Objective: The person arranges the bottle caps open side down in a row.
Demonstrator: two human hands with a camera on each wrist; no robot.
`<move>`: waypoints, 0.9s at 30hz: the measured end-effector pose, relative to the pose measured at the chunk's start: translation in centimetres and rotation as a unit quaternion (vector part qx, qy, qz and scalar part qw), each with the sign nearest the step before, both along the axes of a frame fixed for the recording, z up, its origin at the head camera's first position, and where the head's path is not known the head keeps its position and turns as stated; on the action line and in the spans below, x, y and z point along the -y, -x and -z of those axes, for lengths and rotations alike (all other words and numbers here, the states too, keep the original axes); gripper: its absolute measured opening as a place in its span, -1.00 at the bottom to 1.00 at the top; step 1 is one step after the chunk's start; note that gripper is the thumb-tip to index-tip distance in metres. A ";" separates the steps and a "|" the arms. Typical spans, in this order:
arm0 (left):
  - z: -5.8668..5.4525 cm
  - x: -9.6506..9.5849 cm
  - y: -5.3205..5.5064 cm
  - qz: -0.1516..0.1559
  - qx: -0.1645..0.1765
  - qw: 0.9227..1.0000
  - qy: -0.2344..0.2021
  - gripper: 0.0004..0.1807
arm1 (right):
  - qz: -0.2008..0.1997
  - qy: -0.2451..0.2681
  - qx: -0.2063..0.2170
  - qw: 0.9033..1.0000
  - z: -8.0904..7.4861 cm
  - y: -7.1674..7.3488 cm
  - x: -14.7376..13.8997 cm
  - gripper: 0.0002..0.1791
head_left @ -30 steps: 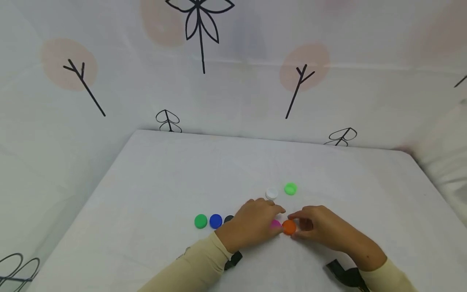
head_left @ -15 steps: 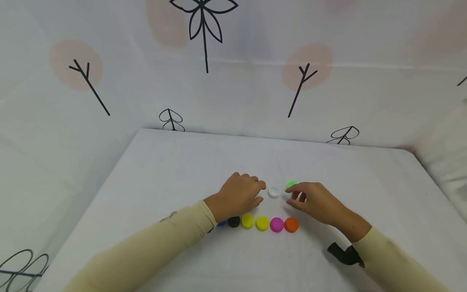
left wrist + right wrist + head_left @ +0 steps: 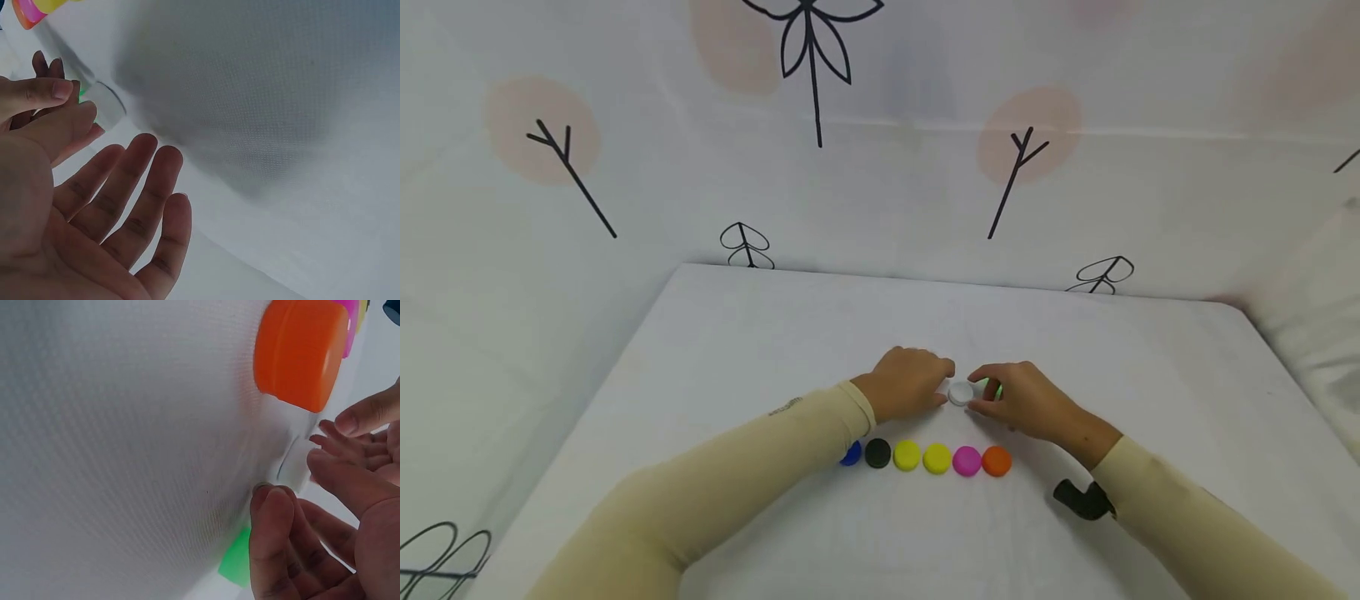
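Note:
A white bottle cap (image 3: 960, 393) lies on the white cloth between my two hands. My left hand (image 3: 906, 383) is at its left, thumb and fingertips close to the rim; in the left wrist view its fingers are spread and relaxed. From the right, my right hand (image 3: 1033, 404) reaches with thumb and index finger parted at the cap's edge; contact is unclear. A light green cap (image 3: 236, 559) is partly covered by the right hand. Nearer me runs a row of caps: blue (image 3: 851, 453), black (image 3: 877, 453), two yellow, magenta (image 3: 967, 461) and orange (image 3: 997, 461).
White cloth covers the table (image 3: 760, 333), and a white sheet (image 3: 895, 200) with black plant drawings hangs behind it. My left sleeve (image 3: 760, 450) crosses over the left end of the row. A black strap (image 3: 1082, 500) hangs at my right wrist.
Both hands have left the magenta and orange caps in the row and moved away from me. Since half a second ago they have drawn closer together around the white cap.

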State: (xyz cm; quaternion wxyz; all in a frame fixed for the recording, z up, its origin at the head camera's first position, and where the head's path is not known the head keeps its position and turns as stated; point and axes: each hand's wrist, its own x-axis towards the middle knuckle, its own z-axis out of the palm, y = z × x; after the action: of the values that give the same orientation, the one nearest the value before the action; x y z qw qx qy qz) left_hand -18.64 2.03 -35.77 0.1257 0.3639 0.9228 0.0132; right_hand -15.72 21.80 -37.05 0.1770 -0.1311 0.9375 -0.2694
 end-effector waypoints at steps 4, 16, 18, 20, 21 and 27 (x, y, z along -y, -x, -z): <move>0.3 -0.5 0.3 0.004 0.004 1.000 -0.002 -0.61 | 0.007 -0.001 0.016 1.000 0.1 0.3 0.4 -0.52; 0.3 -1.0 0.3 -0.006 0.022 1.000 -0.001 -0.64 | -0.011 0.001 -0.007 1.000 0.6 0.6 0.6 -0.61; 0.4 -1.0 0.2 -0.006 0.020 1.000 0.000 -0.63 | -0.012 0.001 -0.009 1.000 0.6 0.6 0.6 -0.61; 0.4 -1.1 0.2 -0.006 0.018 1.000 0.002 -0.62 | -0.014 0.000 -0.012 1.000 0.6 0.5 0.6 -0.62; 0.4 -1.1 0.2 -0.005 0.017 1.000 0.004 -0.61 | -0.015 -0.001 -0.014 1.000 0.6 0.5 0.6 -0.62; 0.2 -1.0 0.1 -0.007 0.018 1.000 -0.002 -0.59 | -0.020 -0.005 -0.024 0.999 0.2 0.5 0.4 -0.63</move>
State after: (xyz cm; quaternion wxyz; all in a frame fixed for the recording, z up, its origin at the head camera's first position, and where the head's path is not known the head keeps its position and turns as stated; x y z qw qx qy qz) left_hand -18.77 3.07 -35.97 0.1411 0.3570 0.9231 0.0225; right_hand -16.18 21.37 -37.26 0.1601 -0.1552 0.9401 -0.2578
